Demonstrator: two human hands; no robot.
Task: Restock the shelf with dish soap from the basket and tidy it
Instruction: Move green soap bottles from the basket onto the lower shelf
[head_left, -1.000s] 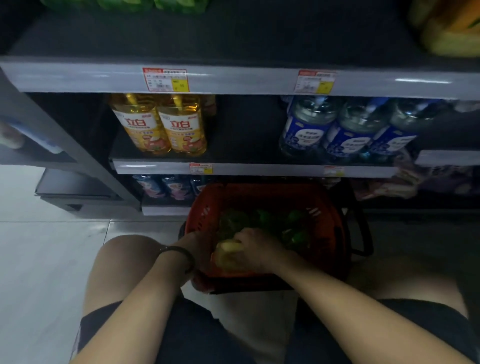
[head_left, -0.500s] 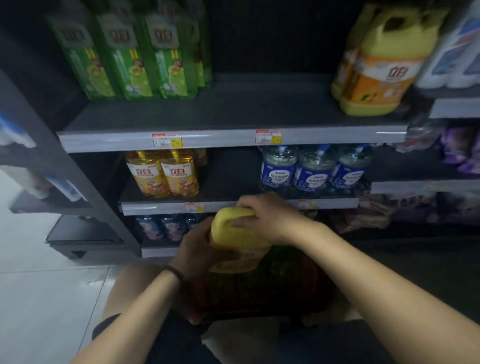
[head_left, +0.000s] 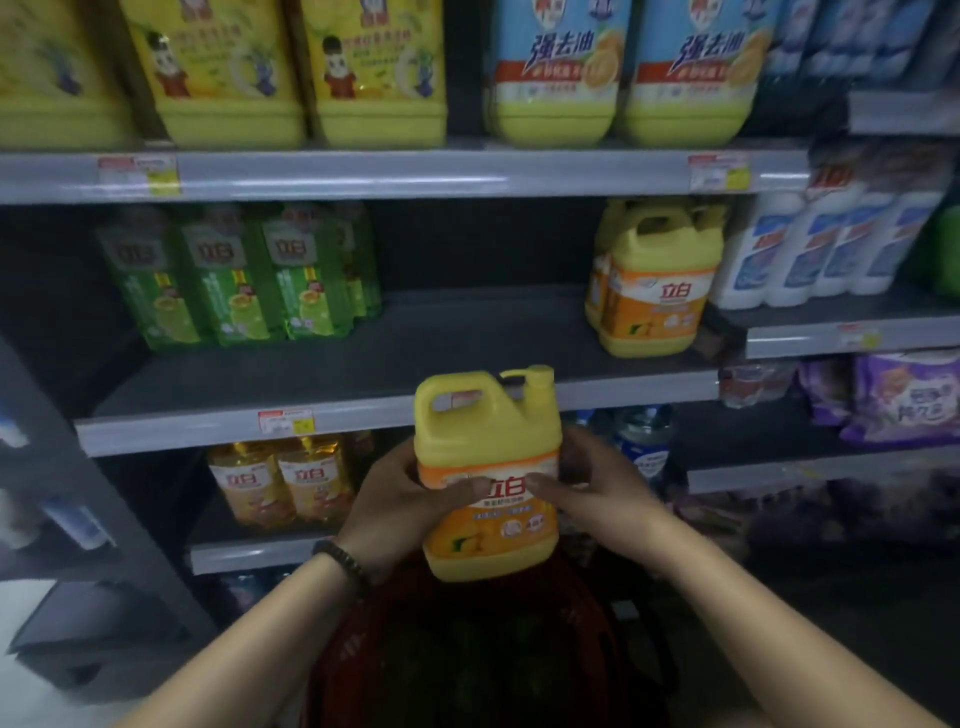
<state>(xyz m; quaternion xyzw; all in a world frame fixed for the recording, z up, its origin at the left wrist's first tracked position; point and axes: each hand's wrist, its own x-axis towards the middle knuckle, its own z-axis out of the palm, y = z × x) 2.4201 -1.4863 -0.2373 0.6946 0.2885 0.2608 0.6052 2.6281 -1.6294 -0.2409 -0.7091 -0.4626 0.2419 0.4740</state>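
- The left hand (head_left: 395, 501) is clasped round the left side of the yellow dish soap jug (head_left: 488, 462).
- The jug is held upright above the red basket (head_left: 345, 642), before the middle shelf (head_left: 363, 353).
- The right hand (head_left: 600, 486) is clasped round its right side.

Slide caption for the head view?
Left hand and right hand hold a yellow dish soap jug upright above the red basket, facing the bare shelf beside matching jugs.
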